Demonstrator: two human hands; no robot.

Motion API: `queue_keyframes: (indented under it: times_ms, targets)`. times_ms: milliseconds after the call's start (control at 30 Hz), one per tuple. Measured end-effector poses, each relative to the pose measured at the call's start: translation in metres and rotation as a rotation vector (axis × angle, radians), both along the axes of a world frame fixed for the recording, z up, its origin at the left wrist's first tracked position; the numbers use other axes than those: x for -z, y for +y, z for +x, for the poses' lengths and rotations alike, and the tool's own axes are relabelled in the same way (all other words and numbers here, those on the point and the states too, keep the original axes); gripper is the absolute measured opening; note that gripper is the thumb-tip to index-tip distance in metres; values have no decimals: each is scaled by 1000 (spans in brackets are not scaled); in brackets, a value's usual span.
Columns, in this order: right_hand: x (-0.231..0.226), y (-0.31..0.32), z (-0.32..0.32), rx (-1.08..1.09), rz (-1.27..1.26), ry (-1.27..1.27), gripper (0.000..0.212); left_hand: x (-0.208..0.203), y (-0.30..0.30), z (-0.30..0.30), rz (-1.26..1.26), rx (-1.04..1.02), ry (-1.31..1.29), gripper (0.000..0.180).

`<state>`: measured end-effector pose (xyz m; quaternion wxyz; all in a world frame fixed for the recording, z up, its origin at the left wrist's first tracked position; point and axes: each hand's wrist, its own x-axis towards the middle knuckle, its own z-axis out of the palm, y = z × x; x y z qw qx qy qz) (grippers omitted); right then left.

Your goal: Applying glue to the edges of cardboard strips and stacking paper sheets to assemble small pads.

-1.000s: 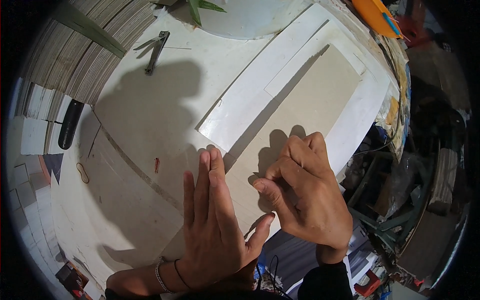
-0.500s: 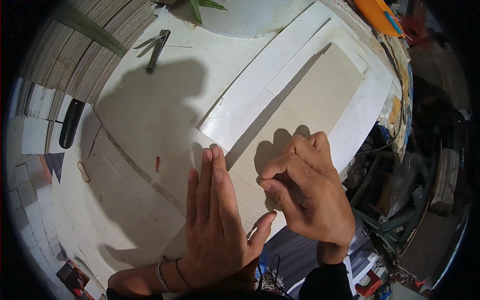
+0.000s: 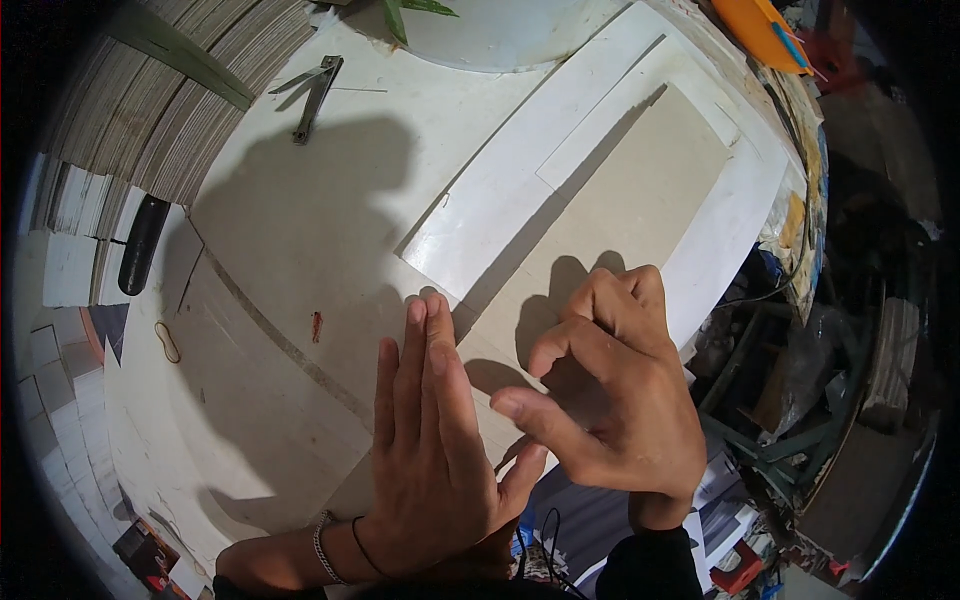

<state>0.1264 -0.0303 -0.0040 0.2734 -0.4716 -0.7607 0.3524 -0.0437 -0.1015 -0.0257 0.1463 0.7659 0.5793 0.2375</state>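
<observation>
Left hand (image 3: 428,440): fingers straight, tips beside the beige board (image 3: 640,175)
Right hand (image 3: 630,400): curled over it, thumb parted from forefinger
Board: runs out beyond the right fingers
White sheet (image 3: 465,220): beyond the left fingertips
Nail clipper (image 3: 317,100): farther up-left of those fingertips
Rubber band (image 3: 161,329): well left of the left fingers

Matt beige cardboard (image 3: 630,190) lies on glossy-looking white paper (image 3: 455,228) toward the right edge of the smooth, scuffed white table (image 3: 430,110), a shiny metal nail clipper (image 3: 317,103) lies near its far-left corner, and rough-edged grey board stacks (image 3: 165,140) line its left edge.
</observation>
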Motion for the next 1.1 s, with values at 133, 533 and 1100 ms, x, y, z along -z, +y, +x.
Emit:
queue_keyframes:
  times_ms: [133,533,1100]
  targets:
    - [1,-2,-3,40,9,-32,31,-3,0,-2,-14,17,-8,85]
    - [-3,-2,-5,56,-4,-63,22,-5,3,1,-28,13,-22,88]
    - [1,-46,-13,-266,396,112,23,18,0,-19,5,1,-991,104]
